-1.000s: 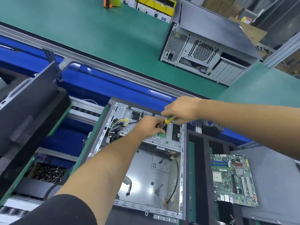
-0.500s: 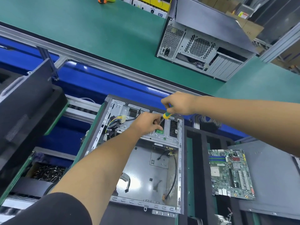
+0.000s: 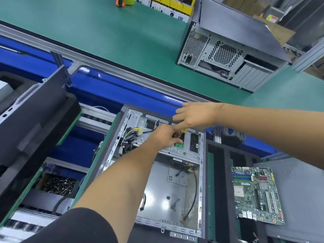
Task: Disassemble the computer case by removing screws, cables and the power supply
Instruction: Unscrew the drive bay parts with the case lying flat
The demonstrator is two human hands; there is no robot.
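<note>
Our left hand [image 3: 167, 136] curls its fingers [image 3: 175, 135] around the shaft of a yellow-handled screwdriver [image 3: 183, 131], steadying the tip at the drive cage [image 3: 177, 149] in the far end of the open computer case [image 3: 202, 172]. Our right hand [image 3: 194, 117] hovers just above the handle with fingers loosely spread; we cannot tell whether it touches. The tool's long axis runs up toward that right hand, the nearer one for turning. Beside the case, a removed motherboard [image 3: 256, 195] lies flat to the right.
</note>
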